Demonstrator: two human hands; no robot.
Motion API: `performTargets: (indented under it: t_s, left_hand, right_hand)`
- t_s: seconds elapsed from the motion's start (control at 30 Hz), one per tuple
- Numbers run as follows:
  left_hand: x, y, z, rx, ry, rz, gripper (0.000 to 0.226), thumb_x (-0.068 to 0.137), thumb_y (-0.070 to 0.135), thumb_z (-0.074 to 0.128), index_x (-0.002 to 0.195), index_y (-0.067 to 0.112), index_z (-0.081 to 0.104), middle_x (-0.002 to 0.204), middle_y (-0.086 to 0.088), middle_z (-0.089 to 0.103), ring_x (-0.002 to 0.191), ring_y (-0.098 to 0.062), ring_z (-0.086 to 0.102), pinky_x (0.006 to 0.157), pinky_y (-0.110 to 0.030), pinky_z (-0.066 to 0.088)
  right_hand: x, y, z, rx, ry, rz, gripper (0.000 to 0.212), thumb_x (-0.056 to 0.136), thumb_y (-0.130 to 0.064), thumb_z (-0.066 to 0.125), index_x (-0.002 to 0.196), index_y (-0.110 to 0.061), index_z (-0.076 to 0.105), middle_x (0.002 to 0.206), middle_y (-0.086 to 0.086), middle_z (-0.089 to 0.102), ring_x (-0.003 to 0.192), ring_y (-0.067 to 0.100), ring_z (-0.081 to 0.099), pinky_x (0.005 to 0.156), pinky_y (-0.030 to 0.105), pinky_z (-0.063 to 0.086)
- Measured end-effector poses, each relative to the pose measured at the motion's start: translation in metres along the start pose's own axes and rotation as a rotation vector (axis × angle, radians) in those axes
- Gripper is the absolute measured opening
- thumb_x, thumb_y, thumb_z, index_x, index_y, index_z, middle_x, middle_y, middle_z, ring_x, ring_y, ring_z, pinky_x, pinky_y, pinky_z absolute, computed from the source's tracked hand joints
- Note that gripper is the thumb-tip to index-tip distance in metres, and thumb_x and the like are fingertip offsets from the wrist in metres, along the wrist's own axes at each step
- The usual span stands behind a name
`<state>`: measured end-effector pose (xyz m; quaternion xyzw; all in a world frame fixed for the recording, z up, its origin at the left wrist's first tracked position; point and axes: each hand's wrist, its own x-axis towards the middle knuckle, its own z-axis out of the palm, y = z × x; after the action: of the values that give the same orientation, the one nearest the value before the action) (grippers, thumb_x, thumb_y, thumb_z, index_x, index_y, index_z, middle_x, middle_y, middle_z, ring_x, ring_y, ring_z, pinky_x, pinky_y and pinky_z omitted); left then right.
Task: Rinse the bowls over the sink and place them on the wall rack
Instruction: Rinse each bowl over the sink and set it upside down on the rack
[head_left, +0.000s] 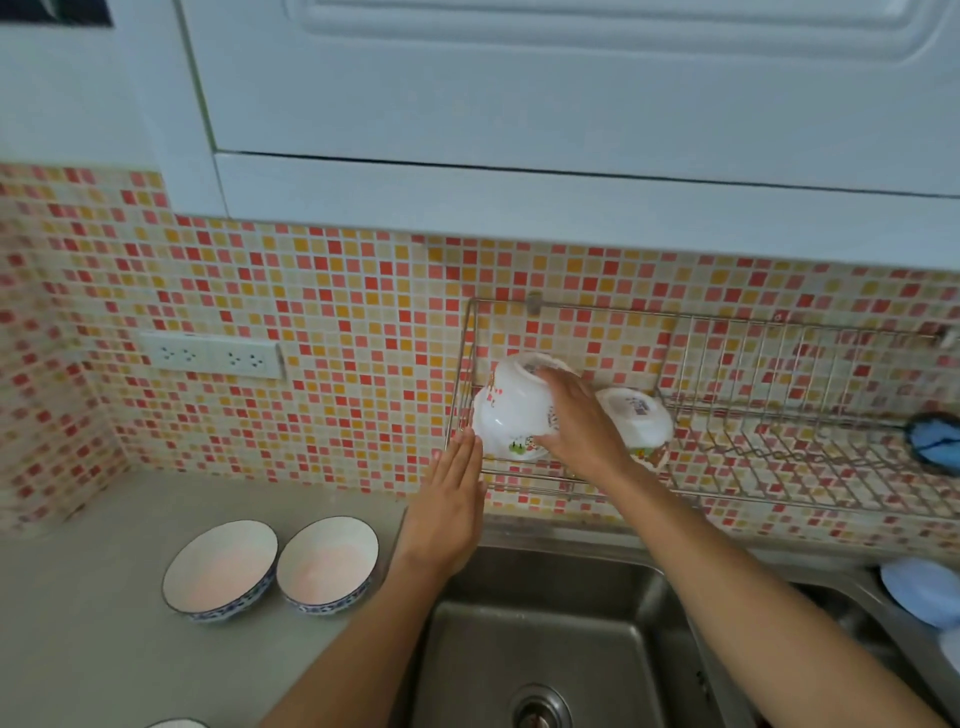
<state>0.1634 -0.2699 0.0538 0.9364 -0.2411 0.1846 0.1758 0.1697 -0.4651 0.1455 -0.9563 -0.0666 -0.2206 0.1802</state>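
A white bowl with small painted figures (511, 410) lies upside down at the left end of the wire wall rack (737, 452). My right hand (576, 421) grips its right side, fingers spread over the foot. My left hand (452, 499) is flat with straight fingers, its tips touching the bowl's lower left rim. A second white bowl (641, 421) rests upside down on the rack just right of my right hand. Two blue-rimmed bowls (221, 569) (327, 564) stand upright on the counter, left of the steel sink (545, 639).
A white wall cabinet (519, 130) hangs right above the rack. A blue cloth (935, 441) sits at the rack's right end. A pale blue object (919, 592) lies at the sink's right edge. Wall sockets (213, 356) are mounted left on the mosaic tiles.
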Motion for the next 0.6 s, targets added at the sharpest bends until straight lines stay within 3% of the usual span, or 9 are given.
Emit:
performTargets:
  t_s: [0.27,0.4,0.5,0.6]
  left_hand:
    - [-0.002,-0.003,0.004,-0.034,-0.012,-0.023,0.056,0.101,0.048,0.012,0.15,0.028,-0.006,0.156,0.014,-0.013,0.141,-0.002,-0.019,0.117,-0.028,-0.007]
    - [-0.001,-0.003,0.005,-0.028,-0.014,-0.035,0.057,0.101,0.048,0.014,0.15,0.027,-0.003,0.157,0.013,-0.01,0.142,-0.004,-0.018,0.116,-0.028,-0.008]
    - [-0.001,-0.002,0.003,-0.017,-0.02,-0.047,0.058,0.1,0.049,0.013,0.15,0.026,-0.004,0.157,0.012,-0.01,0.142,-0.004,-0.018,0.119,-0.03,-0.006]
    - [-0.002,0.003,0.003,0.031,-0.032,-0.088,0.061,0.098,0.053,0.008,0.15,0.025,-0.007,0.157,0.01,-0.014,0.141,-0.007,-0.022,0.114,-0.031,-0.019]
  right_hand:
    - [0.013,0.002,0.019,-0.233,-0.113,-0.149,0.092,0.073,-0.019,0.082,0.148,-0.016,0.027,0.152,0.005,0.038,0.141,0.023,0.032,0.113,0.036,0.029]
    - [0.015,0.006,0.025,-0.164,-0.179,-0.115,0.092,0.076,-0.019,0.08,0.15,-0.016,0.025,0.156,0.004,0.032,0.144,0.02,0.026,0.114,0.036,0.028]
    - [0.014,0.008,0.024,-0.113,-0.226,-0.084,0.092,0.081,-0.024,0.076,0.153,-0.02,0.019,0.161,-0.001,0.02,0.148,0.018,0.015,0.117,0.04,0.024]
    - [0.002,0.015,0.018,-0.092,-0.249,-0.036,0.089,0.089,-0.041,0.064,0.156,-0.024,0.008,0.164,-0.006,0.002,0.15,0.015,-0.003,0.122,0.044,0.012]
